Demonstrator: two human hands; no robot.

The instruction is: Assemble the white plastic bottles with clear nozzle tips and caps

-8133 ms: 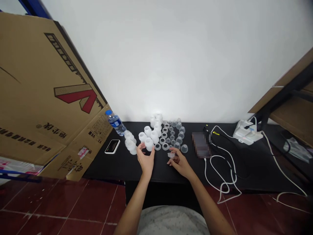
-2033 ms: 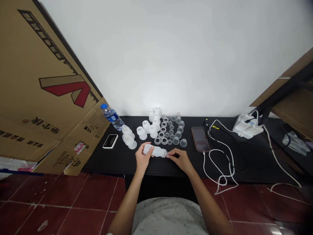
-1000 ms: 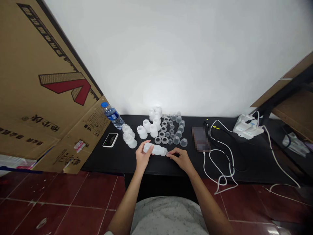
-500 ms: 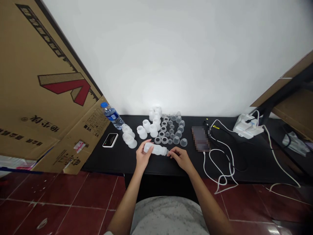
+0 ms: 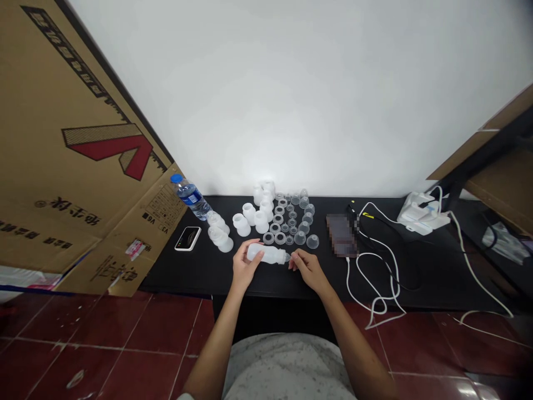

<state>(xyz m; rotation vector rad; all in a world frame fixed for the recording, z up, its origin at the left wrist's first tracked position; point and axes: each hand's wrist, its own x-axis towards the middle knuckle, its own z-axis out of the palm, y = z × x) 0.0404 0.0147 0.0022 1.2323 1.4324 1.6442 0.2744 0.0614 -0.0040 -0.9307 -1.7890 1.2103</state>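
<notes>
A translucent white baby bottle (image 5: 270, 254) lies on its side in the air above the table's front part, neck pointing right. My left hand (image 5: 245, 268) is wrapped round its base end, thumb along the near side. A clear soft nipple (image 5: 287, 257) sticks out of the neck. My right hand (image 5: 308, 269) pinches the nipple's tip, its fingers covering the end. Behind my hands stand several white bottle bodies (image 5: 262, 221). Beside them lie rows of clear rings (image 5: 280, 238) and several clear domed caps (image 5: 312, 241). Several finished-looking bottles with clear tops (image 5: 221, 238) stand left.
On the black table (image 5: 200, 272) are a water bottle (image 5: 192, 198) and a white device with a dark screen (image 5: 187, 238) at left. To the right lie a phone (image 5: 343, 235), looped white cables (image 5: 377, 305) and a white power strip (image 5: 420, 213). A large cardboard box (image 5: 83, 183) borders the left.
The baby bottle and both hands have shifted slightly right. My right fingers stay at the nipple, curled in a little more. The things on the table look unchanged.
</notes>
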